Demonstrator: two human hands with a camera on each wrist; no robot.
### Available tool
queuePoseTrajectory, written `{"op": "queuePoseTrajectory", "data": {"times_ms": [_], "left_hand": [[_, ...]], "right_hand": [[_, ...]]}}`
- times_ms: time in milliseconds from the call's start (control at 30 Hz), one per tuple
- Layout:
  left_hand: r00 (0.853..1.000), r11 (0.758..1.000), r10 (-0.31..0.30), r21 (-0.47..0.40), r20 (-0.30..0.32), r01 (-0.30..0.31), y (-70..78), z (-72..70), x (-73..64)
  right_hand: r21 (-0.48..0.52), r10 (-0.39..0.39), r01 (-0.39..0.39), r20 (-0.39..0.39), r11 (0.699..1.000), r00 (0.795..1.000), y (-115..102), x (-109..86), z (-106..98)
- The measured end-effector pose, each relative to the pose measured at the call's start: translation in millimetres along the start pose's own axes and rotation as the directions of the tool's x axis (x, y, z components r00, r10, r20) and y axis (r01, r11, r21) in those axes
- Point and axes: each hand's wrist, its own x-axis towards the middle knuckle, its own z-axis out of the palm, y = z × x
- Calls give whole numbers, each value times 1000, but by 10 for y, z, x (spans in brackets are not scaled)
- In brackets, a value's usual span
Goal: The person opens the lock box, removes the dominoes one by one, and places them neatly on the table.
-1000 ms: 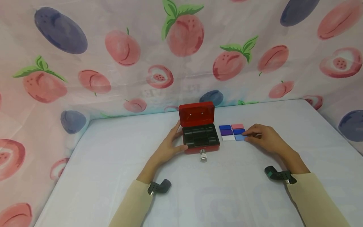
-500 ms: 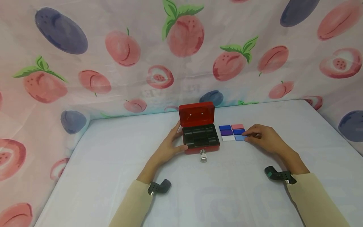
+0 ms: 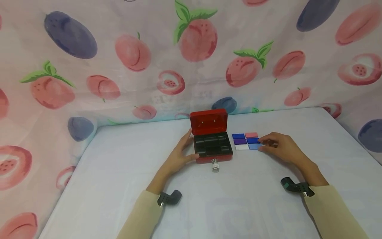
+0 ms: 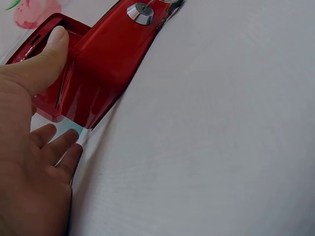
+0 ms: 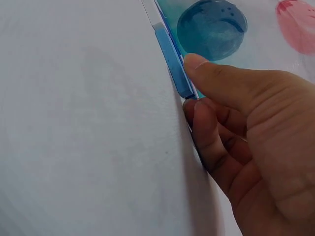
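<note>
A red cash box (image 3: 214,160) with a black tray inside stands with its lid (image 3: 209,121) raised. My left hand (image 3: 176,157) rests along its left side, thumb on the front left corner and fingers loosely extended. To the right of the box, several small flat blocks lie in two columns. My right hand (image 3: 279,146) is at the right end of the light blue block (image 5: 173,61). Its thumb lies over that end and the curled fingertips (image 5: 191,107) sit right against it. Above it in that column is a dark blue block (image 3: 253,140).
Pink block (image 3: 251,135), another dark blue block (image 3: 238,136), purple block (image 3: 240,141) and white block (image 3: 242,147) lie alongside. A key (image 3: 215,162) and silver tag hang at the box lock (image 4: 140,14). Fruit-print fabric (image 3: 134,79) rises behind the white table (image 3: 119,172).
The head view has shifted slightly. My right thumb and forefinger are spread a little wider than before. The left hand, box and blocks stay in place.
</note>
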Motion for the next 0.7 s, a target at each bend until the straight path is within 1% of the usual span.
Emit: {"op": "queuePoseTrajectory", "data": {"times_ms": [100, 233, 300, 400, 467, 533, 633, 700], "left_hand": [[1000, 1000, -13, -8, -17, 13, 6, 1, -14], [999, 1000, -5, -29, -34, 4, 36, -1, -33], [999, 1000, 12, -26, -49, -13, 65, -26, -47], [995, 999, 44, -8, -87, -45, 140, -107, -77], [992, 998, 55, 31, -114, -52, 195, -181, -106], [990, 995, 55, 89, -131, -43, 251, -261, -139], [989, 985, 64, 169, -137, -40, 317, -381, -197], [987, 974, 85, 218, -135, -54, 335, -455, -238]], "right_hand": [[2, -4, 5, -14, 1000, 1000, -23, -8, -6], [10, -17, 18, -56, 1000, 998, -85, -19, -33], [17, -34, 35, -78, 999, 996, -126, -19, -51], [20, -58, 60, -93, 998, 994, -196, -21, -89], [10, -72, 73, -85, 997, 994, -247, -31, -118], [-1, -80, 80, -77, 997, 994, -302, -41, -156], [-28, -99, 98, -69, 995, 993, -380, -58, -225], [-42, -114, 111, -67, 993, 991, -426, -72, -280]]}}
